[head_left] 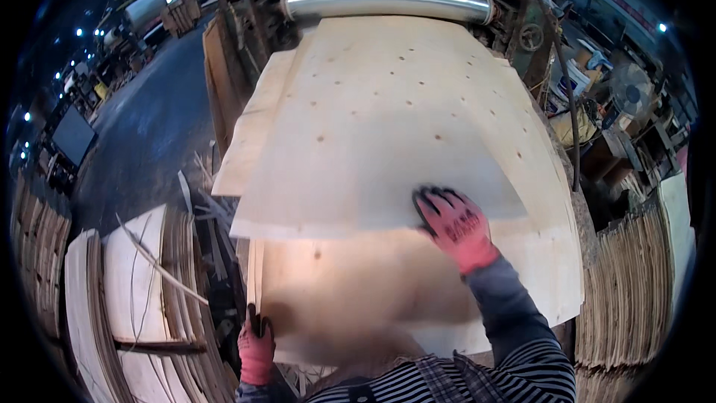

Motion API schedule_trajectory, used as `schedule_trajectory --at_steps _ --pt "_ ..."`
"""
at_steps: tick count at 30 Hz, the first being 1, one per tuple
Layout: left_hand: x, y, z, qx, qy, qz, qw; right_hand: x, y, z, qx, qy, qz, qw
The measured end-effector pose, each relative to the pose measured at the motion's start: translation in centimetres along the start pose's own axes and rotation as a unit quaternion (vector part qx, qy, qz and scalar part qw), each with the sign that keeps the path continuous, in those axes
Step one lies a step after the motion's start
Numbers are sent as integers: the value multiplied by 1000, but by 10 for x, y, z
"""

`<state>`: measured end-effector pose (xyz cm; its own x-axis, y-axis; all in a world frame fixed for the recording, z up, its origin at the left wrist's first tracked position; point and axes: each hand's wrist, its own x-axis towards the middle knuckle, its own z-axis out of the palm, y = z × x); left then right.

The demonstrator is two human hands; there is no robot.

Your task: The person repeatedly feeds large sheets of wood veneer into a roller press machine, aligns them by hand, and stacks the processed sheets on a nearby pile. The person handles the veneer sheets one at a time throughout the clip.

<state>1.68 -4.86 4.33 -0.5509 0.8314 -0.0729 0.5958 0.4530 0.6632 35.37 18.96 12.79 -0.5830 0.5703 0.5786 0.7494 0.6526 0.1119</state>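
Lying over upper veneer sheet (350, 157): right hand (456, 227), fingers spread | left hand (256, 345): beside lower sheet (350, 276), grip unclear

The right hand (456, 230) wears a pink glove with black fingers (428, 210) and dark printing across its back; the left hand (256, 349) wears a matching one. A grey-blue sleeve (507, 300) meets black-and-white striped fabric (538, 372) beside a plaid strip (443, 377).

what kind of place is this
Most likely a wood veneer or plywood workshop. Thin, knotted wood sheets lie in front of a long, shiny metal roller, and stacks of thin sheets stand on both sides.
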Motion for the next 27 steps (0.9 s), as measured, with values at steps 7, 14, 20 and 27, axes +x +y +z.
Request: schedule_trajectory --at_steps 7,14,20,27 --pt "12 -32 18 94 38 31 994 48 60 146 -32 -39 176 983" --pt "20 -37 -3 -15 -67 12 998 -83 -57 34 155 -156 95 971" --pt "36 22 -52 -302 -320 -59 896 -261 -131 -18 91 -331 94 934" --pt "-4 100 -105 -385 -256 134 876 -227 -148 -84 111 -165 195 960"
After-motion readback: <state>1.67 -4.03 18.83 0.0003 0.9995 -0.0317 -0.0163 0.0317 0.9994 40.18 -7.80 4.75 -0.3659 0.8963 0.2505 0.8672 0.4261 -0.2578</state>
